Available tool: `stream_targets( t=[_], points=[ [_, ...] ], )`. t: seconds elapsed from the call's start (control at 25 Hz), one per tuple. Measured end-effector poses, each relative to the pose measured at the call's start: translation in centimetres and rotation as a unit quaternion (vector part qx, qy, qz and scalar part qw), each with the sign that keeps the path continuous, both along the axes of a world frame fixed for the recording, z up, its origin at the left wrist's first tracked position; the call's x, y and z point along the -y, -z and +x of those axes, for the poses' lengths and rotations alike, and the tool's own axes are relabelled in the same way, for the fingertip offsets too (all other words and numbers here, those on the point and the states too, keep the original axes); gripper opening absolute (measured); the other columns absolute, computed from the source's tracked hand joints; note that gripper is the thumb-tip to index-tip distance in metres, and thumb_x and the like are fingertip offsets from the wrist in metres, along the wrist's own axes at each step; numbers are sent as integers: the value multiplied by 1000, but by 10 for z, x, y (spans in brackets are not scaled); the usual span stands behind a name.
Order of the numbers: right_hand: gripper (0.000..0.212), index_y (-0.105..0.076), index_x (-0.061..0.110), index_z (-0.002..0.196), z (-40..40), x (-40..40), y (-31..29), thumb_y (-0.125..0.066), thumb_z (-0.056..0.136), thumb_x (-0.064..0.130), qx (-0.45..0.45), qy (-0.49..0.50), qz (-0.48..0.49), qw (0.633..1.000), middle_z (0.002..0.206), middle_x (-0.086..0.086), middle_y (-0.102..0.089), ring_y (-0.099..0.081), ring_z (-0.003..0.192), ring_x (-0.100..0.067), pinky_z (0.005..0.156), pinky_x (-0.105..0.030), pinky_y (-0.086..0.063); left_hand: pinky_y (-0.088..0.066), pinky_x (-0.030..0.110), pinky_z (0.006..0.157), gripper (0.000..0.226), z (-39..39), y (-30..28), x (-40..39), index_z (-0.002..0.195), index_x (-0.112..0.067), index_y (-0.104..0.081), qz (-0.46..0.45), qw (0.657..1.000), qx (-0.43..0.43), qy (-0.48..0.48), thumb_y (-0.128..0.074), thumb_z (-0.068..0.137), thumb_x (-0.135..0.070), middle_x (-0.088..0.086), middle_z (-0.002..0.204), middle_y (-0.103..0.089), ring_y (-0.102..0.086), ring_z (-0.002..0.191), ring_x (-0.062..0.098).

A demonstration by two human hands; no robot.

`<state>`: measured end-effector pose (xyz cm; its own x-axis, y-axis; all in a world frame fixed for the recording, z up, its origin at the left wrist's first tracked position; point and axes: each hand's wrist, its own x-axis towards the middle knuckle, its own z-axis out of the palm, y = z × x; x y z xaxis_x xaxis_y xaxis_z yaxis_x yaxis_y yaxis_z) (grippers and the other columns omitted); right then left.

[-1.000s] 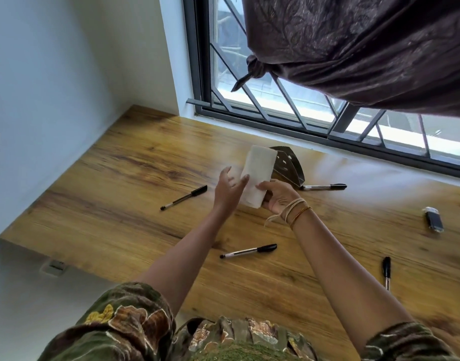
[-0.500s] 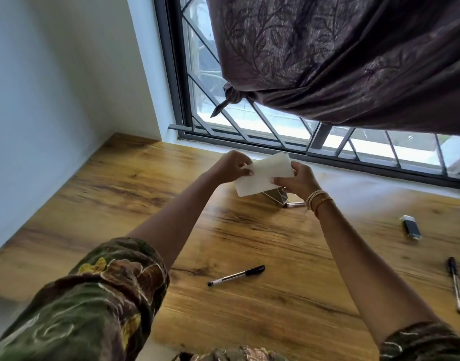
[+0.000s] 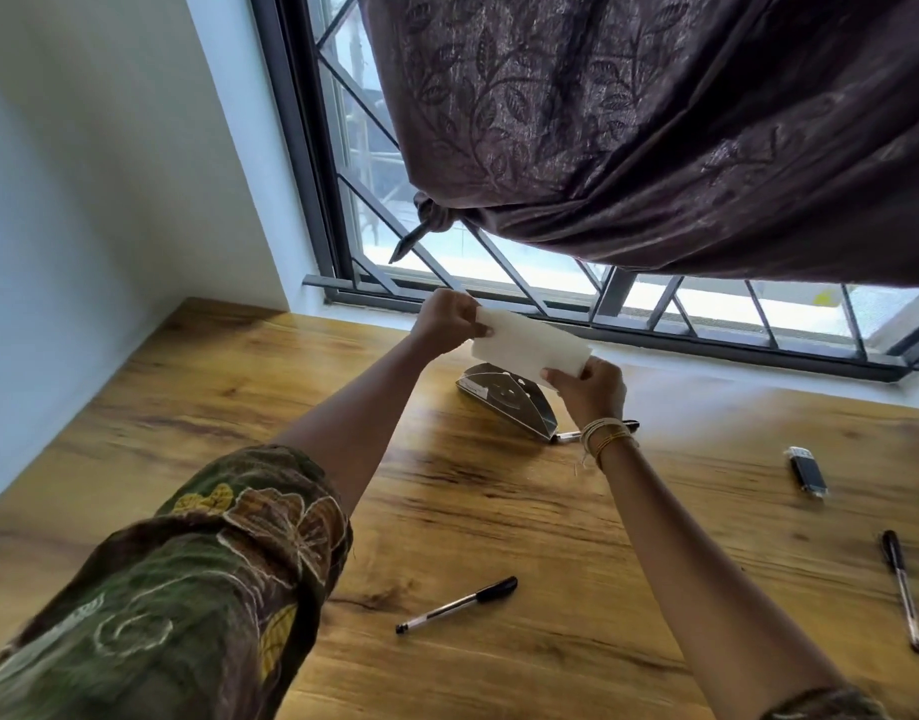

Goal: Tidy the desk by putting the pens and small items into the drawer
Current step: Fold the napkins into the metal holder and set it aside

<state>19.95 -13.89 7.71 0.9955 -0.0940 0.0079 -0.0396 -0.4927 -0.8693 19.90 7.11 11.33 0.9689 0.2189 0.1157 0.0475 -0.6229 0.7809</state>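
Both hands hold a folded white paper above the wooden desk. My left hand pinches its left end and my right hand grips its lower right corner. Under the paper a metal holder stands on the desk. One black-capped pen lies near the front, another pen lies at the right edge, and a third pen is mostly hidden behind my right wrist. A small black USB stick lies to the right. No drawer is in view.
A window with a dark metal grille runs along the desk's far side. A knotted dark curtain hangs over it, low above the desk. A white wall closes off the left side.
The paper has gone from upright in front of the holder to stretched sideways between both hands, higher and nearer the window. The view has shifted, and the left pen is out of sight.
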Motion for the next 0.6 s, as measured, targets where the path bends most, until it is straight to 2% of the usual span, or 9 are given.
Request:
stream_targets(
  t=[0.08,0.2,0.32,0.44,0.52,0.6],
  points=[
    [38,-72,0,87,-1,-3,5,-80,68,31,7,15,-12,1000,85,-17,-72,-67,79,-32,66,-36,-55,-57,45,79,27,1,7,2,91,7,-70,-1,1000,5,-11,-79,75,-12,20,94,-70,-65,89,36],
    [39,-71,-2,97,-3,-6,13,-78,71,27,-4,9,-31,999,91,-18,-72,-67,85,-33,68,-35,-53,-55,47,83,28,-1,19,0,94,6,-71,-9,1000,-3,3,-80,74,-11,20,95,-70,-64,92,35],
    [41,-70,-2,106,-11,-7,22,-78,72,21,10,-13,-45,999,96,-19,-73,-68,89,-32,68,-30,-52,-55,49,84,29,-10,29,-6,97,9,-70,-46,998,1,31,-79,72,-4,23,97,-70,-65,93,39],
    [37,-71,0,105,-17,-8,29,-77,74,20,22,-22,-47,998,94,-18,-74,-69,89,-31,64,-24,-47,-55,52,84,25,-15,36,-14,96,13,-68,-87,995,2,49,-76,74,4,27,98,-69,-64,95,44],
    [35,-71,-1,104,-19,-10,30,-76,76,19,29,-27,-58,998,93,-18,-74,-69,89,-32,63,-23,-45,-54,54,83,23,-16,40,-16,95,14,-68,-79,995,-11,54,-75,75,5,28,97,-69,-65,94,44],
    [30,-71,-2,101,-19,-12,30,-73,78,16,34,-31,-83,995,91,-20,-73,-68,89,-35,60,-22,-43,-54,54,81,20,-15,44,-15,94,12,-70,-50,997,-14,48,-74,76,5,28,92,-69,-65,85,38]
  ],
)
